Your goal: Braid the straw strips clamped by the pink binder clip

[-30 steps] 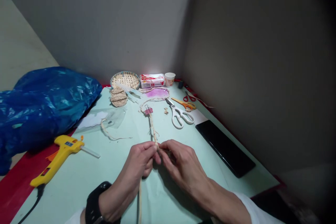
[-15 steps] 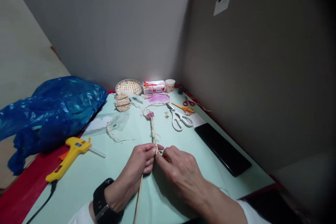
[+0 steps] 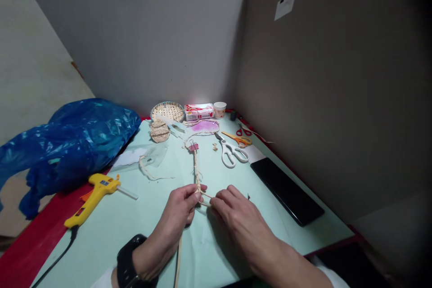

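Hands (image 3: 182, 204) holding braided cord (image 3: 196, 166), pink clip (image 3: 193, 147) farther up, white scissors (image 3: 227, 146) at right

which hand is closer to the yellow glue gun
Left. The left hand pinches the braid, to the right of the yellow glue gun; the right hand is farther away, beyond the left, holding strands out from the braid.

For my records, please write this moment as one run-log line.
left hand: pinches braid | right hand: holds strands | pink clip: on braid, beyond hands
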Tool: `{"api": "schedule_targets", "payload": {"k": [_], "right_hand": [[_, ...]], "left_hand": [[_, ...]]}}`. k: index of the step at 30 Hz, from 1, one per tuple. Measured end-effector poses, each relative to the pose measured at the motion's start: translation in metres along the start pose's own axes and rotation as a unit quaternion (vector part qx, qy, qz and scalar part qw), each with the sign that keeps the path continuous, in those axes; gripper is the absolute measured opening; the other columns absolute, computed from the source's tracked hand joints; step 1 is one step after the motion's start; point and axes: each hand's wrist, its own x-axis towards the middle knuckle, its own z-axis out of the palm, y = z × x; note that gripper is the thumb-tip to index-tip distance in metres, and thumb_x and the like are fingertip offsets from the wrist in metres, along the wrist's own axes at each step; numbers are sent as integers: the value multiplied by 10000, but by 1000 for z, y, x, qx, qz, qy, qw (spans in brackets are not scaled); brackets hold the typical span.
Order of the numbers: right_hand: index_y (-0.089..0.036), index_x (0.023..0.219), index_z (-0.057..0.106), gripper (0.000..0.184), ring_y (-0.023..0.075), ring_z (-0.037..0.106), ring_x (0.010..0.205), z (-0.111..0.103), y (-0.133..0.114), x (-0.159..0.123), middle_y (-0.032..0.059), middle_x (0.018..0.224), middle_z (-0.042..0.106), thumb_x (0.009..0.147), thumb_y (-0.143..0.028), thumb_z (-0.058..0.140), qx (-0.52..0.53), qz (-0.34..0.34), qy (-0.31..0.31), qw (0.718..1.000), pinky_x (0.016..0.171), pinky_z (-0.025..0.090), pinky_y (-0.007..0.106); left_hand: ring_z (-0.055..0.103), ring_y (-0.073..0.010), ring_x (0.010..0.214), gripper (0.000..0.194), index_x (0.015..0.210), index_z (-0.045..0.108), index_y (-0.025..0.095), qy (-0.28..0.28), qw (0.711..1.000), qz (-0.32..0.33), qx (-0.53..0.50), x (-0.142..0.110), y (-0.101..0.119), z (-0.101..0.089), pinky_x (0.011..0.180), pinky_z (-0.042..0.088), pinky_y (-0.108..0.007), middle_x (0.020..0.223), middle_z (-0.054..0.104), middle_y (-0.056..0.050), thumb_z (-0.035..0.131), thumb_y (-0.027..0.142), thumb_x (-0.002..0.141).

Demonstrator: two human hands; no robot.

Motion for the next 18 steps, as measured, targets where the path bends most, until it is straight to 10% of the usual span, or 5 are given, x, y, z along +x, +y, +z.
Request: {"api": "schedule_targets", "payload": {"k": [4, 8, 13, 18], "right_hand": [[-181, 808, 669, 301, 181, 561, 795, -26, 16, 13, 53, 806, 651, 969, -301, 445, 154, 56, -108, 981, 738, 406, 293], [-154, 960, 667, 315, 187, 584, 840, -35, 26, 35, 91, 927, 669, 961, -367, 435, 202, 149, -74, 965, 738, 394, 288], [-147, 928, 646, 249, 145, 561, 670, -8, 24, 54, 44, 750, 671, 894, -356, 514, 329, 157, -160, 917, 598, 365, 237], [-138, 904, 625, 233, 126, 539, 648, 22, 17, 52, 38, 739, 664, 895, -321, 480, 402, 201, -111, 886, 594, 359, 227]], "left_hand": [[213, -1, 401, 399, 992, 617, 55, 7, 1000, 2, -6, 0, -1, -1, 409, 92, -211, 672, 485, 24, 618, 331, 704], [195, -4, 421, 326, 928, 615, 80, 4, 999, -6, -36, 0, -4, -2, 418, 73, -204, 650, 467, 35, 635, 308, 696], [184, -17, 418, 233, 748, 588, 113, 8, 999, 1, -44, 0, -5, -2, 421, 87, -194, 515, 345, 83, 656, 327, 687], [256, -37, 385, 212, 731, 583, 134, 34, 999, 28, -3, 1, -8, -1, 407, 151, -196, 503, 423, 65, 637, 329, 666]]}}
